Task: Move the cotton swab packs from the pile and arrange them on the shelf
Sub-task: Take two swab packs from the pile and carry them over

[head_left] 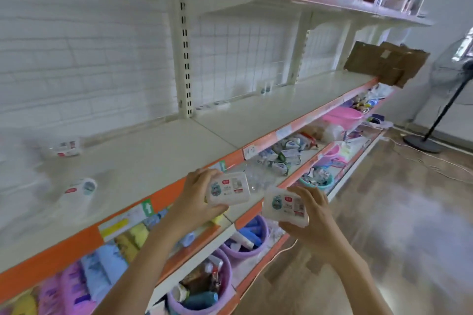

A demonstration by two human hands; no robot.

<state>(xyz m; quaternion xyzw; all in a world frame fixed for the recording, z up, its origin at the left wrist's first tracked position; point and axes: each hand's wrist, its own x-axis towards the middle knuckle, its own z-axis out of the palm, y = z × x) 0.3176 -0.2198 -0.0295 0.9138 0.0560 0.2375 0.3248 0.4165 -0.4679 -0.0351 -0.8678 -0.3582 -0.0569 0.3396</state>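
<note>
My left hand (pixel 195 197) grips a clear rectangular cotton swab pack (pixel 228 188) with a red and blue label, held just in front of the orange shelf edge. My right hand (pixel 313 215) grips a second, matching swab pack (pixel 285 206) a little lower and to the right. On the wide white shelf (pixel 158 151) two more swab packs lie at the left: one (pixel 80 188) near the front, another (pixel 65 148) close to the back wall, both blurred.
Lower shelves hold purple baskets (pixel 204 286) of small goods, folded cloths (pixel 115 258) and loose packets (pixel 281 156). A flattened cardboard box (pixel 384 64) leans at the shelf's far right end. A standing fan (pixel 440 100) is on the wooden floor.
</note>
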